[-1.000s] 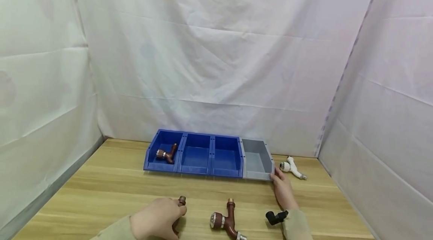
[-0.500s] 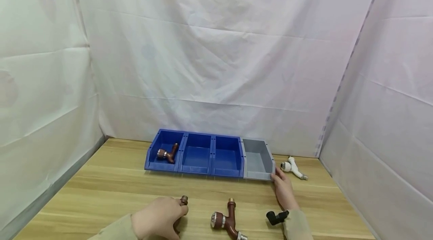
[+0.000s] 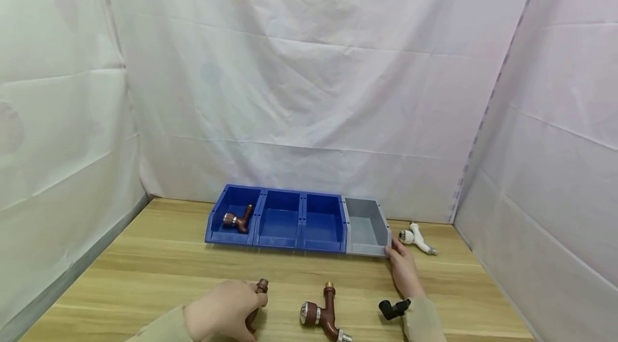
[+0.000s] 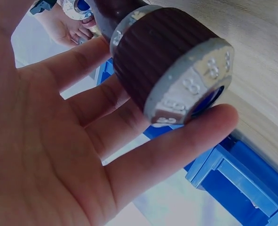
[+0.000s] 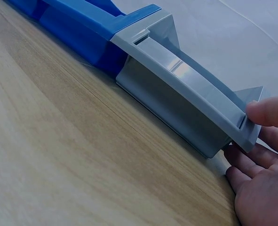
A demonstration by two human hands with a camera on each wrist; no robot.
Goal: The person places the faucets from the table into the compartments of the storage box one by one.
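My left hand (image 3: 224, 310) grips a dark brown faucet (image 3: 262, 285) on the near left part of the table, covering most of it. Up close in the left wrist view, the fingers lie along the faucet's ribbed knob (image 4: 162, 52) with its silver end cap. At the front right corner of the grey bin (image 3: 369, 249), my right hand (image 3: 405, 272) pinches the rim. The right wrist view has the thumb on top of the grey bin's lip (image 5: 190, 89) and the other fingers beneath. A second brown faucet (image 3: 329, 312) lies between the hands.
Three blue bins (image 3: 277, 243) stand joined to the grey one's left; the leftmost holds a brown faucet (image 3: 243, 220). Right of the grey bin lies a white faucet (image 3: 419, 238). A black elbow-shaped piece (image 3: 393, 310) shows by the right wrist. White cloth (image 3: 309, 90) walls the table.
Both hands keep their places and holds. Only a very slight shift of the whole head view shows.
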